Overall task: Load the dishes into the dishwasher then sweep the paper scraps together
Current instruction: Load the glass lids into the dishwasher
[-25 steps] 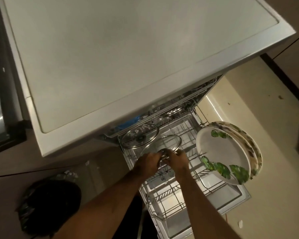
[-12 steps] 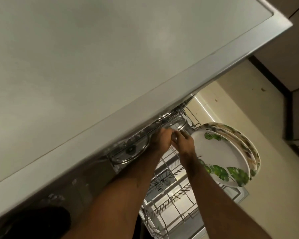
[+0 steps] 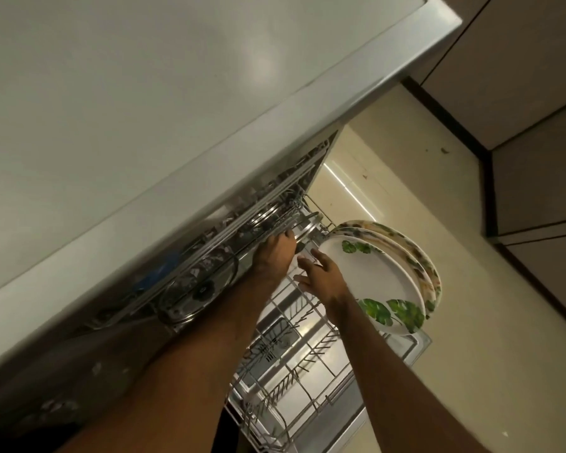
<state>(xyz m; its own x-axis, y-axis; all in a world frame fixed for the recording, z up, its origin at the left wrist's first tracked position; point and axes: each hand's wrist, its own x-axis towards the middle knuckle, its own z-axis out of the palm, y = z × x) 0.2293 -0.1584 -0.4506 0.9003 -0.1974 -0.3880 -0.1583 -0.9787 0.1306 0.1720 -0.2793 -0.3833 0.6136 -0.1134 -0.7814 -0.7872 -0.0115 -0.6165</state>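
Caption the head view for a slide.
Left hand at a lid in the dishwasher rack, right hand open beside leaf-print plates.

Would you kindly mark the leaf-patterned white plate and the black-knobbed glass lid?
Leaf-patterned white plate [image 3: 373, 282]: head view, white centre.
Black-knobbed glass lid [image 3: 204, 290]: head view, black knob.

Both of the person's arms were bare from the lower edge of the view up to the hands. The left forearm [image 3: 193, 354] looked broad, with fine short hairs showing near the wrist. The right forearm [image 3: 406, 371] looked slimmer and tapered to a narrow wrist. The left hand [image 3: 273, 256] and right hand [image 3: 324, 279] were bare too, the right one's knuckles faintly ridged. Dim light hid finer marks.
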